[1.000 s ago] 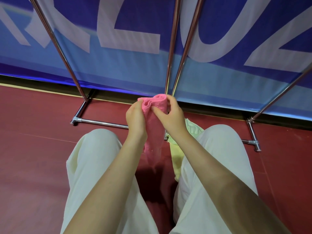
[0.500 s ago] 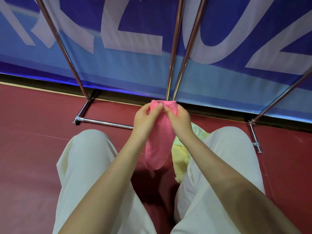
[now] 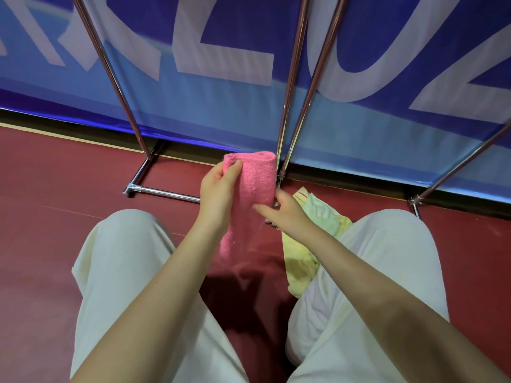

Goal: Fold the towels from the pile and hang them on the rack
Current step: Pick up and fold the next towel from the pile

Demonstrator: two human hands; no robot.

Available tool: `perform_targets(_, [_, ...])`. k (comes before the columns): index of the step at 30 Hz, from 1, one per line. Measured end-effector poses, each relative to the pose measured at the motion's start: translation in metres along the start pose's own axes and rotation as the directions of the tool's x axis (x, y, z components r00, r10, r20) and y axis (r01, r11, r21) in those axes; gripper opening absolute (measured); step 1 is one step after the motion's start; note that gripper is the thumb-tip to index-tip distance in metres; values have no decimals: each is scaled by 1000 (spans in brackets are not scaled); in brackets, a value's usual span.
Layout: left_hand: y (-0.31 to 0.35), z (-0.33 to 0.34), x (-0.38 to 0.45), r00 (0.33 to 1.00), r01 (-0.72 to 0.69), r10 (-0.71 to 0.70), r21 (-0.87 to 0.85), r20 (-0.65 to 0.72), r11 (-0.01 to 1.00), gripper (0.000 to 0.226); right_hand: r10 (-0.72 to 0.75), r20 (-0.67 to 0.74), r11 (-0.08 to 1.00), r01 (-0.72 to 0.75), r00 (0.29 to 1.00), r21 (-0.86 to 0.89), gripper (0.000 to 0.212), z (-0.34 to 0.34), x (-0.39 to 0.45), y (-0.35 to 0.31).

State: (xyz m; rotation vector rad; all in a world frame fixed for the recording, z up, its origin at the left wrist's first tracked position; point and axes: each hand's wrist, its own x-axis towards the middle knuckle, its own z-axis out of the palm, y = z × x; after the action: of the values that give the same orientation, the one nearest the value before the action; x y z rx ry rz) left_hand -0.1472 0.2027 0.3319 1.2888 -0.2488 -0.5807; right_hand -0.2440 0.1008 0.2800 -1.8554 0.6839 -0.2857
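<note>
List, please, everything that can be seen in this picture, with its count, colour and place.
pink towel: one, pink, folded and hanging lengthwise, held up between the knees.
yellow towels: a small pile, pale yellow, on the floor by the right knee.
rack: chrome poles and base bars, standing ahead against the banner.
banner: one, blue with large white letters, behind the rack.
floor: dark red.
trousers: cream, on both legs.
left hand: grips the pink towel near its top edge.
right hand: fingers straight, touching the pink towel's right edge lower down.
</note>
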Motion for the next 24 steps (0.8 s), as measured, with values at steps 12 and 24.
perform_targets(12, [22, -21, 7, 998, -43, 36, -116, -61, 992, 17, 102, 143, 986, -81, 984, -144, 31, 42, 8, 18])
perform_targets(24, [17, -67, 45, 893, 77, -211, -327, -398, 942, 10, 19, -64, 998, -15, 998, 59, 13, 22, 9, 0])
